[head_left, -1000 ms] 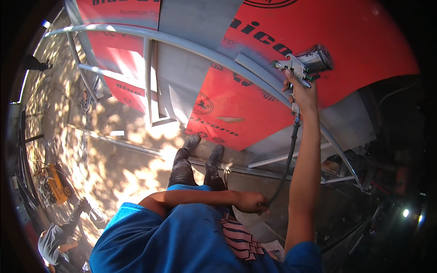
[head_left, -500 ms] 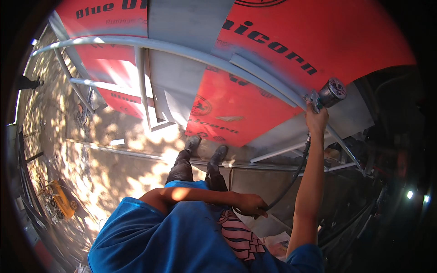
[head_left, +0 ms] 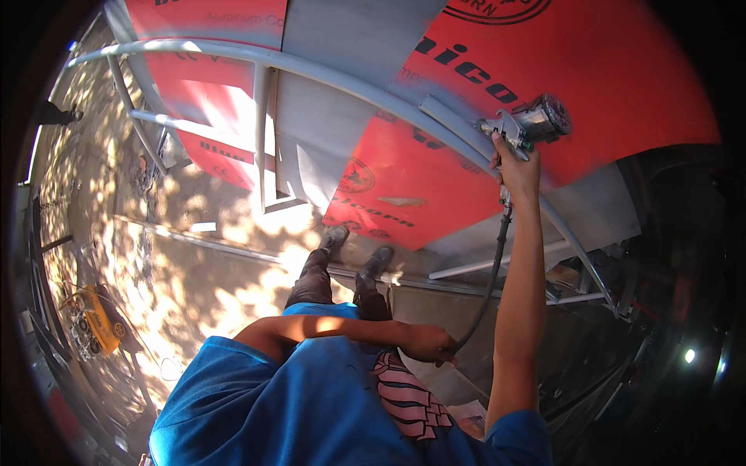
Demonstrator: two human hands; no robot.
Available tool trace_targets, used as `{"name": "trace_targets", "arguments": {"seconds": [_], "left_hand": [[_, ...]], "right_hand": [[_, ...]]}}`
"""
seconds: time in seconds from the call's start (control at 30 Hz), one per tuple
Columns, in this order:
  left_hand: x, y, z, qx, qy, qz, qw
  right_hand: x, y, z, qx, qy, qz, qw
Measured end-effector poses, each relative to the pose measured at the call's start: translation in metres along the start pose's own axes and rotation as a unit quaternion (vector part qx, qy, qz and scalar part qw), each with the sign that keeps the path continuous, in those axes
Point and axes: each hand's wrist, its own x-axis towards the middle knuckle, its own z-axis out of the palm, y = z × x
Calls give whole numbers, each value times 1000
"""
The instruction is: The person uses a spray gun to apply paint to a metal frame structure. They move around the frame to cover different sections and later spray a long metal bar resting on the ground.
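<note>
My right hand is wrapped round the grip of a metal spray gun, raised at arm's length. A silvery paint cup is fixed to the gun, its end facing outward. From the grip a black air hose curves down to my left hand, which is closed on it near my belly. The gun's nozzle is by a curved grey metal tube, part of a frame. Behind the tube stand red-faced panels with grey paint along their edges.
A yellow wheeled machine, probably a compressor, sits on the sunlit ground at left. A long metal bar lies near my boots. Grey struts slant at right. Another person's dark-clad leg shows at far left.
My right hand has moved left and up along the tube with the spray gun, which is now turned with its nozzle toward the left. My left hand still grips the hose.
</note>
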Motion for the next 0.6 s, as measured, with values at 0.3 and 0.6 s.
{"name": "trace_targets", "arguments": {"seconds": [0.3,0.6], "left_hand": [[-5,5,-12,16,68,5,998],[-11,9,-3,12,-11,-12,1000]], "right_hand": [[1,-59,25,95,-87,-53,990],[-2,-6,-16,-45,40,9,998]]}}
